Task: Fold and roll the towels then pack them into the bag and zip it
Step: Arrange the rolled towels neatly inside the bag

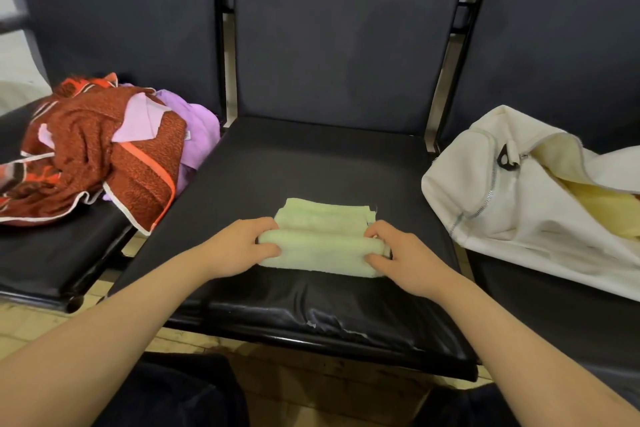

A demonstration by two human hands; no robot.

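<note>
A pale green towel [323, 236] lies folded on the middle black seat [311, 163], its near part rolled into a thick tube. My left hand [239, 248] grips the roll's left end, and my right hand [398, 255] grips its right end, fingers curled over the top. A white zip bag [512, 198] lies on the right seat with its zip open, a yellow towel [602, 201] showing inside. On the left seat sits a heap with a red patterned towel [104, 156] over a lilac towel [197, 135].
Three black padded seats stand in a row with upright backrests behind. The black zip pull [506, 158] hangs at the bag's opening. The middle seat's front edge [311, 326] is wrinkled and torn. Tiled floor and my dark-clothed knees lie below.
</note>
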